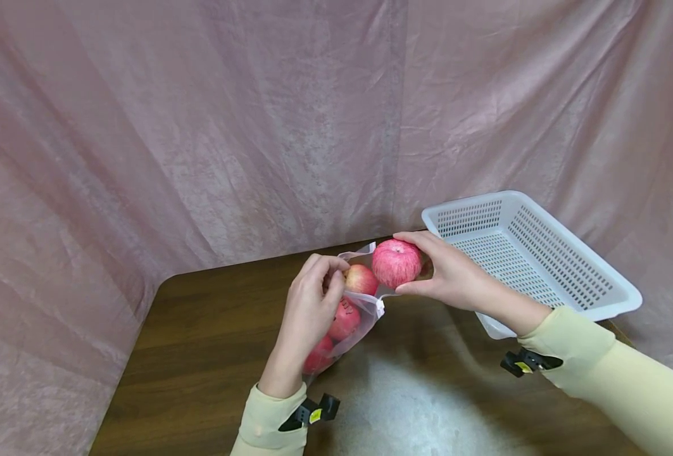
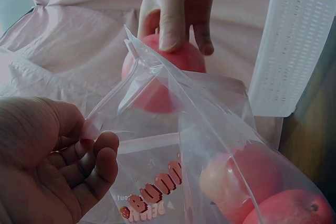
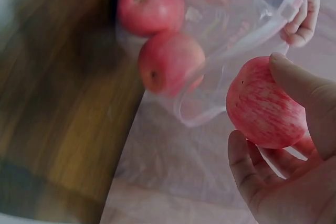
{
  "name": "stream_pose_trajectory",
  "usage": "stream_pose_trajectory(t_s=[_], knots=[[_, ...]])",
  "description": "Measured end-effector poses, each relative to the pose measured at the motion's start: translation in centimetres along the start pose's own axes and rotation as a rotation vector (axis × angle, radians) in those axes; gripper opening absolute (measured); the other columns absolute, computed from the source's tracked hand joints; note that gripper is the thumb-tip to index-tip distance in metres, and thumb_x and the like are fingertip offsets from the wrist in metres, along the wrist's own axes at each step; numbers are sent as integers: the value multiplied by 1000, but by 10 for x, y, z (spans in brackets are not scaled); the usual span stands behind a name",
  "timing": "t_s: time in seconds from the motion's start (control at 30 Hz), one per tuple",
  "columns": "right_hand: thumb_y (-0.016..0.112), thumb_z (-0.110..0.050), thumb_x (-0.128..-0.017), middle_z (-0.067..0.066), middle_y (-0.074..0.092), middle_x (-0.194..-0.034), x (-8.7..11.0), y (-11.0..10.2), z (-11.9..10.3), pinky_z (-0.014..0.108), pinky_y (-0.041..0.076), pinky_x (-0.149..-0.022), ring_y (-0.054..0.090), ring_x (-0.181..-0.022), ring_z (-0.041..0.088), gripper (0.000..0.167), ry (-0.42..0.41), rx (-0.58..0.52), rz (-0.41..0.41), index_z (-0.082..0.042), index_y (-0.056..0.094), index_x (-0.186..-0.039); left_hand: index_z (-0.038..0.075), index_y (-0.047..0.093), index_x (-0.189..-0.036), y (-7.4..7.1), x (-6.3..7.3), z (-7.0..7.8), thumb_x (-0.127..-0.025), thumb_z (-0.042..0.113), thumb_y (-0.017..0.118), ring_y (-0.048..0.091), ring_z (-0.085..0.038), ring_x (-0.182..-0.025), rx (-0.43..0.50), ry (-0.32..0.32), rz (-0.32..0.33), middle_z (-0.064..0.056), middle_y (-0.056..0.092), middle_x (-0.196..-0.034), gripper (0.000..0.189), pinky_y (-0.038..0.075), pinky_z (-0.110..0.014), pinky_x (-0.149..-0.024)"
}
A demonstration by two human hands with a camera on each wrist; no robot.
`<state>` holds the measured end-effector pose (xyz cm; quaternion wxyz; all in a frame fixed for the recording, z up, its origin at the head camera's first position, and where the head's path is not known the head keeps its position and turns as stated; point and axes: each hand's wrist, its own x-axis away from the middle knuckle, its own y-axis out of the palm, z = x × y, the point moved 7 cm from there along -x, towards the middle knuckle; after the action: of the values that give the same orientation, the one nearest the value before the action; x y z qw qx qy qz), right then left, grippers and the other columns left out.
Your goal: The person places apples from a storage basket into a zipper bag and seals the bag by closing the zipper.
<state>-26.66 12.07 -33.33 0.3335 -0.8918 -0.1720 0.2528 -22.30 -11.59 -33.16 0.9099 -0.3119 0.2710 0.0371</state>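
Observation:
A red apple (image 1: 396,263) is gripped by my right hand (image 1: 450,269), thumb on one side and fingers on the other. It is at the mouth of a clear plastic zip bag (image 1: 364,322) with printed lettering. My left hand (image 1: 313,297) pinches the bag's edge between thumb and fingers, as the left wrist view shows. Several apples lie inside the bag, among them a yellowish-red apple (image 1: 361,280) near the opening and a red apple (image 3: 150,7) deeper in. In the right wrist view the held apple (image 3: 266,103) is just outside the bag's rim.
A white perforated plastic basket (image 1: 610,311) stands on the right, behind my right forearm. The brown wooden table (image 1: 199,342) lies under the bag, and a pink curtain (image 1: 290,126) hangs along its back edge.

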Motion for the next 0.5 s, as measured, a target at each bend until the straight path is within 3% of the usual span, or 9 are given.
stream_pose_trajectory(t_s=[0.2,0.5], knots=[[102,-26,-82,13,62,-142,-11,18,-4,47,60,-96,66,-118,27,88,47,-27,-23,-7,58,-156,11,78,-108,0,0,-1,-104,2,65,58,-15,-86,-6,-12,3,2,65,-101,16,51,-33,-75],[97,-31,-87,15,60,-143,-20,33,-10,52,57,-99,66,-115,29,85,38,14,-98,-1,59,-156,10,78,-110,1,-1,-1,-105,2,65,59,-16,-87,7,-10,-14,-1,66,-103,16,53,-34,-77]])
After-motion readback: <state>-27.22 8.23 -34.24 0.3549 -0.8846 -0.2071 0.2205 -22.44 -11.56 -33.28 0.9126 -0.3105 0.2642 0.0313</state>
